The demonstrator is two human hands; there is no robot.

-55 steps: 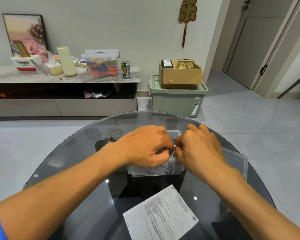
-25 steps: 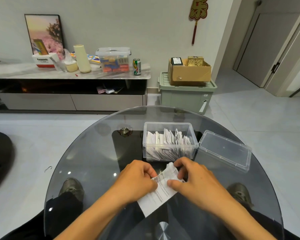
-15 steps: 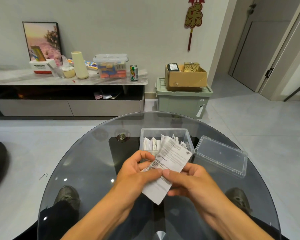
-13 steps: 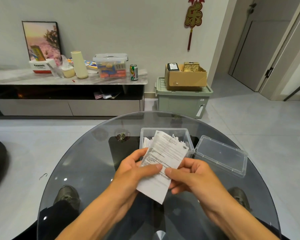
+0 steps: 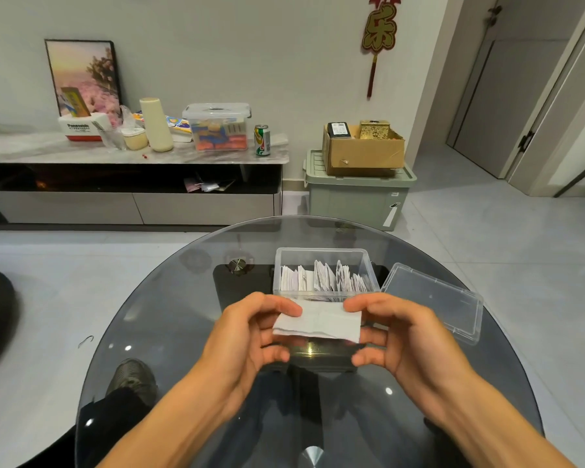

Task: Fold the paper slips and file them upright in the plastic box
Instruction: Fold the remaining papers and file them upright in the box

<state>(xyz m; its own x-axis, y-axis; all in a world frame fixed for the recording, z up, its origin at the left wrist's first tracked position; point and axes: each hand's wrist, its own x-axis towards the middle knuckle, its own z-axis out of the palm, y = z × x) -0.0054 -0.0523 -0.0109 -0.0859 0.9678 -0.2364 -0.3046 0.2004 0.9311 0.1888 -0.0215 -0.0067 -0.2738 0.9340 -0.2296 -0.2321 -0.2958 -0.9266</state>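
A white paper slip (image 5: 320, 321), folded over into a wide band, is held level above the round glass table (image 5: 156, 315). My left hand (image 5: 250, 336) pinches its left end between thumb and fingers, and my right hand (image 5: 399, 336) pinches its right end. Just beyond the slip stands the clear plastic box (image 5: 323, 261), lid off, with several folded slips (image 5: 325, 280) standing upright inside.
The box's clear lid (image 5: 433, 300) lies on the table to the right of the box. Behind the table are a green storage bin (image 5: 355, 197) with a cardboard box on top and a low cabinet (image 5: 129, 197) loaded with items. My shoe shows through the glass.
The slip, held open and tilted with print facing me half a second ago, is now folded over into a low horizontal band, and both hands have spread to its ends.
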